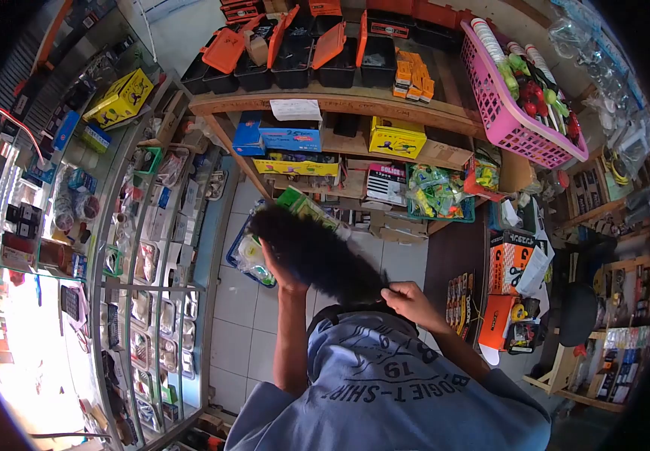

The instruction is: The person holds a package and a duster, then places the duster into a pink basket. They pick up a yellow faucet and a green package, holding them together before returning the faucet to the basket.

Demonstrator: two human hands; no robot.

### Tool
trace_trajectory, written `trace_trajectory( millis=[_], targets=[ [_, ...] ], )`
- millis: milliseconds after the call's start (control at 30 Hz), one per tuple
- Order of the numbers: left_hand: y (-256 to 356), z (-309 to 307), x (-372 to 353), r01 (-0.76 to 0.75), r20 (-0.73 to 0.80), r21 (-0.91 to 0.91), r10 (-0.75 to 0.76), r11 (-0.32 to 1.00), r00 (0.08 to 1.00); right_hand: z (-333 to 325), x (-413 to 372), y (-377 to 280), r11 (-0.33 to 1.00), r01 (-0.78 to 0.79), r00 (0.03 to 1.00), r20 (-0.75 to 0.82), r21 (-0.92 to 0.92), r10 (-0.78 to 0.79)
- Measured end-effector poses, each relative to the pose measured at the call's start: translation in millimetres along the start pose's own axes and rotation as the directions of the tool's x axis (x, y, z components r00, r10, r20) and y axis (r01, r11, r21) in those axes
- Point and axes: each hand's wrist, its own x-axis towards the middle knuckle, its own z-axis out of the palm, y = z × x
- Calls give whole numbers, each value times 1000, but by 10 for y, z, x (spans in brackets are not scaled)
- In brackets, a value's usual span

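A fluffy black duster (317, 252) stretches across the front of my body, from upper left to lower right. My left hand (284, 270) is against the underside of its fluffy left part, with the fingers partly hidden by the dark fibres. At the duster's lower right end, my right hand (406, 298) is closed around its thin end, close to my grey-blue shirt (385, 376).
A wooden shelf (355, 105) ahead bears black bins with orange lids and boxes. On its right stands a pink basket (520, 135). To the left runs a glass display case (152, 289). A tray (253, 259) of packages lies beyond my left hand.
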Motion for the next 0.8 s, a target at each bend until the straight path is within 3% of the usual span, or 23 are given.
trace_trajectory(
  millis=[67,167,233,267,367,433,467,500,533,567,600,633,667,700,767,800],
  targets=[
    [23,-190,26,55,22,8,-55,998,998,40,-22,-182,960,-115,992,-18,256,124],
    [35,-323,28,99,51,52,-101,994,994,30,0,-227,985,-119,992,46,127,114],
    [-10,-272,33,-134,-4,276,140,952,990,41,0,-248,981,-117,992,59,156,109],
    [-2,-266,31,-131,1,277,136,952,991,42,-3,-256,976,-117,992,68,184,107],
    [27,-290,-63,185,31,46,-186,982,982,40,29,-264,965,-148,989,32,217,144],
    [-88,-524,-41,232,-14,29,-232,972,973,25,76,-219,961,-171,984,-5,216,176],
    [-174,-800,-47,50,75,541,-107,839,991,15,81,-145,988,-123,990,83,88,116],
    [-199,-861,-56,-174,216,876,-44,450,975,15,86,-122,998,-61,982,174,-34,66],
    [-207,-921,-43,-178,222,875,-47,449,974,13,97,-126,997,-70,981,185,31,63],
    [-212,-984,-26,-16,165,664,-126,747,978,13,98,-148,997,-65,982,178,34,58],
    [-212,-995,-21,162,136,350,-222,922,966,30,88,-244,976,-139,986,110,165,122],
    [-217,-996,-21,322,141,-18,-317,946,938,47,89,-305,934,-200,980,52,296,193],
    [-180,-368,-132,285,-161,187,-257,940,953,60,101,-310,939,-209,978,59,274,201],
    [-180,-386,-137,284,-159,188,-256,940,953,50,92,-303,939,-208,978,60,274,199],
    [-185,-554,-127,330,-98,68,-323,942,941,29,77,-286,980,-192,959,220,45,177],
    [-150,-541,-42,344,237,-5,-333,939,913,42,69,-322,985,-170,964,212,32,159]
  ],
)
